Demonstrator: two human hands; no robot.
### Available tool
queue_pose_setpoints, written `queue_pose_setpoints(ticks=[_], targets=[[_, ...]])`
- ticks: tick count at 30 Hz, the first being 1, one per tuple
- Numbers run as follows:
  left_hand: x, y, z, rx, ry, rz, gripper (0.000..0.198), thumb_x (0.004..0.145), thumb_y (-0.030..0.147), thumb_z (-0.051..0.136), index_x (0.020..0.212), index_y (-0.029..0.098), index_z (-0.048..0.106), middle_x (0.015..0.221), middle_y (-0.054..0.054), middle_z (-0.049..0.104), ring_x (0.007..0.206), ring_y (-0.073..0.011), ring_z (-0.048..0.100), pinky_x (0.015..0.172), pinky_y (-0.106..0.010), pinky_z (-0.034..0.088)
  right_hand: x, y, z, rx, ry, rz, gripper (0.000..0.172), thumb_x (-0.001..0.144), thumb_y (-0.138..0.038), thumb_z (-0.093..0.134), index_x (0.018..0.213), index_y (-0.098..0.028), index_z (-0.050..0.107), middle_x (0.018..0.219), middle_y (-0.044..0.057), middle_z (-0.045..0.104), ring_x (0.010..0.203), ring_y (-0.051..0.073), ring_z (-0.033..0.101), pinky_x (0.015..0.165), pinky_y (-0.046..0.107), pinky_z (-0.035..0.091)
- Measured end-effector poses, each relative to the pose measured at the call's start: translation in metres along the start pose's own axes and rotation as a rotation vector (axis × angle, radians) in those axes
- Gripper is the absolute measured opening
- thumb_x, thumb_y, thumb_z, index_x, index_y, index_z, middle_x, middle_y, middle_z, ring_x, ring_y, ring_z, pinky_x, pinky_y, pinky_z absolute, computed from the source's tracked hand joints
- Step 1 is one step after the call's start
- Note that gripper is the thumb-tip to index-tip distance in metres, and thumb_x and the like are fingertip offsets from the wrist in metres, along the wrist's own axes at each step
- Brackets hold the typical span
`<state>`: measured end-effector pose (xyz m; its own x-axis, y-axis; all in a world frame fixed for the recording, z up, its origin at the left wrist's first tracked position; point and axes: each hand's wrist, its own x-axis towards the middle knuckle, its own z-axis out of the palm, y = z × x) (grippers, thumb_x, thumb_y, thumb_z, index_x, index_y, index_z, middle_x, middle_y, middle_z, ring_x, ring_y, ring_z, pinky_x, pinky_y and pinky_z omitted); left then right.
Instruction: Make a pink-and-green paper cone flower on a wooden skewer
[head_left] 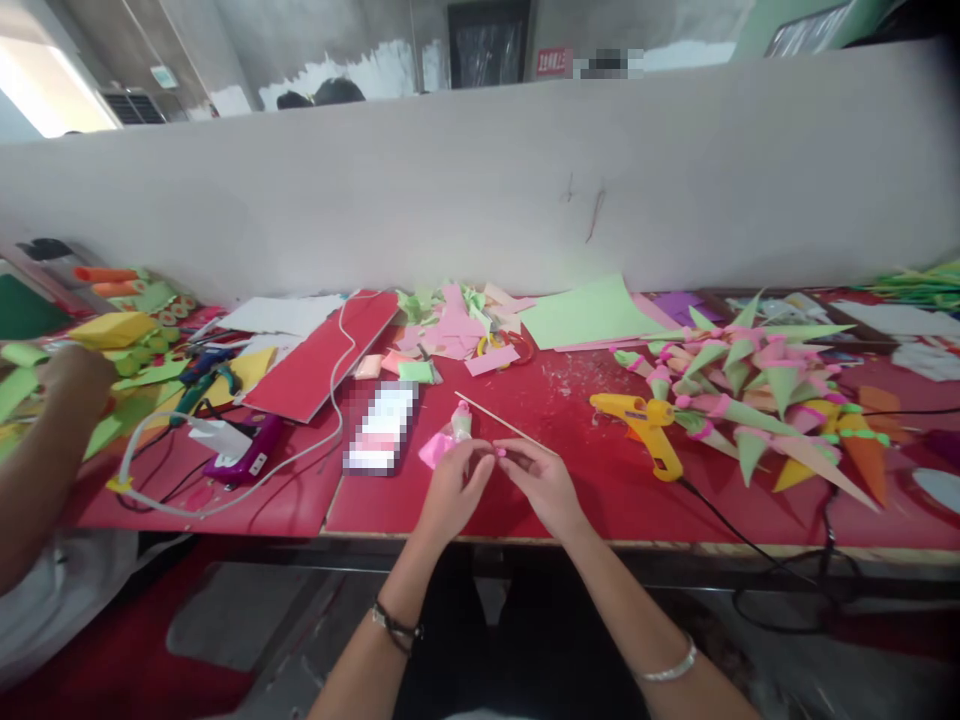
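My left hand (454,484) and my right hand (543,488) meet over the red table near its front edge. Their fingertips pinch a small bright pink piece (501,453), which looks like soft modelling clay. Just beyond my left hand lies a small pale green cone (462,418) with a pink top. A pink packet or sheet (433,450) touches it, partly hidden by that hand. A thin wooden stick (499,418) slants across the table behind my fingers, its near end close to my right hand.
Left of my hands lies a phone (382,428); behind it are small clay packets (416,372). On the right are a yellow glue gun (637,425) with its cord and many paper cones (750,390). Paper scraps (454,325) line the back. A co-worker's arm (52,440) reaches in at left.
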<state>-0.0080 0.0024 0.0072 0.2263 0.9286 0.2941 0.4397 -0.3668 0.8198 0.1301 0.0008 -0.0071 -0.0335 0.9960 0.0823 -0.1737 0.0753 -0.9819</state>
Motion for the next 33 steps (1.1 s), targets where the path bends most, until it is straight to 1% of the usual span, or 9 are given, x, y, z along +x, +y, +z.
queue_pose_setpoints(ticks=[3,7,12,14,17,21,26,30,33], targets=[[0.0022,-0.0018,0.0095,-0.062,-0.026,-0.04,0.022,0.084,0.034,0.043,0.096,0.019,0.052,0.089,-0.005,0.061,0.081,-0.0165,0.056,0.074,-0.029,0.043,-0.0003,-0.0003,-0.0022,-0.03,0.036,-0.029,0.018,0.071,-0.033,0.062,0.083,-0.02,0.064,0.087,0.004,0.066,0.085,0.019,0.062,0.08,0.033,0.048],[0.0021,-0.0056,0.0077,-0.122,-0.061,-0.084,0.023,0.084,0.036,0.042,0.096,0.018,0.052,0.081,-0.003,0.06,0.074,-0.0153,0.055,0.068,-0.028,0.043,-0.0015,0.0003,-0.0039,-0.205,0.026,-0.168,0.012,0.073,-0.029,0.06,0.08,-0.021,0.066,0.088,0.005,0.059,0.083,0.017,0.058,0.072,0.029,0.048],[0.0004,-0.0079,0.0066,-0.133,-0.14,-0.088,0.025,0.082,0.039,0.046,0.075,0.017,0.054,0.061,0.001,0.053,0.057,-0.0123,0.048,0.053,-0.023,0.035,-0.0037,-0.002,-0.002,-0.321,-0.054,-0.213,0.012,0.074,-0.027,0.06,0.083,-0.023,0.067,0.086,0.004,0.054,0.077,0.015,0.055,0.07,0.028,0.047],[0.0002,-0.008,0.0058,-0.155,-0.149,-0.089,0.025,0.081,0.039,0.047,0.072,0.016,0.054,0.059,0.001,0.053,0.056,-0.0117,0.048,0.052,-0.023,0.035,-0.0047,-0.0042,-0.0008,-0.322,-0.084,-0.214,0.011,0.075,-0.027,0.059,0.082,-0.023,0.067,0.086,0.004,0.053,0.077,0.015,0.055,0.068,0.027,0.047],[0.0005,-0.0073,0.0043,-0.191,-0.144,-0.103,0.025,0.083,0.037,0.045,0.072,0.016,0.055,0.057,0.002,0.053,0.054,-0.0111,0.048,0.052,-0.022,0.036,-0.0058,-0.0061,0.0003,-0.34,-0.1,-0.228,0.013,0.076,-0.022,0.057,0.084,-0.024,0.067,0.086,0.004,0.054,0.08,0.015,0.055,0.07,0.028,0.047],[0.0013,-0.0068,0.0034,-0.223,-0.111,-0.124,0.023,0.081,0.036,0.048,0.071,0.016,0.056,0.058,0.001,0.054,0.056,-0.0111,0.048,0.053,-0.022,0.037,-0.0065,-0.0047,0.0007,-0.355,-0.069,-0.245,0.016,0.075,-0.018,0.055,0.085,-0.024,0.066,0.086,0.003,0.055,0.076,0.015,0.055,0.067,0.027,0.047],[0.0012,-0.008,0.0037,-0.27,-0.113,-0.147,0.025,0.08,0.037,0.048,0.072,0.016,0.057,0.055,0.002,0.052,0.053,-0.0102,0.048,0.052,-0.022,0.038,-0.0072,-0.0047,0.0019,-0.37,-0.03,-0.284,0.011,0.075,-0.02,0.056,0.081,-0.022,0.065,0.08,0.003,0.057,0.073,0.014,0.056,0.065,0.026,0.047],[0.0005,-0.0087,0.0035,-0.332,-0.119,-0.173,0.024,0.08,0.037,0.048,0.077,0.015,0.058,0.056,0.002,0.052,0.051,-0.0092,0.047,0.051,-0.021,0.039,-0.0077,-0.0061,0.002,-0.377,-0.003,-0.295,0.011,0.076,-0.02,0.057,0.081,-0.023,0.066,0.08,0.004,0.059,0.076,0.015,0.057,0.067,0.027,0.048],[0.0005,-0.0087,0.003,-0.372,-0.106,-0.21,0.024,0.079,0.038,0.05,0.08,0.015,0.06,0.058,0.001,0.054,0.052,-0.0094,0.048,0.052,-0.022,0.041,-0.0074,-0.0063,0.0013,-0.368,-0.006,-0.265,0.012,0.077,-0.021,0.055,0.083,-0.023,0.067,0.083,0.004,0.06,0.079,0.016,0.058,0.069,0.027,0.048]])
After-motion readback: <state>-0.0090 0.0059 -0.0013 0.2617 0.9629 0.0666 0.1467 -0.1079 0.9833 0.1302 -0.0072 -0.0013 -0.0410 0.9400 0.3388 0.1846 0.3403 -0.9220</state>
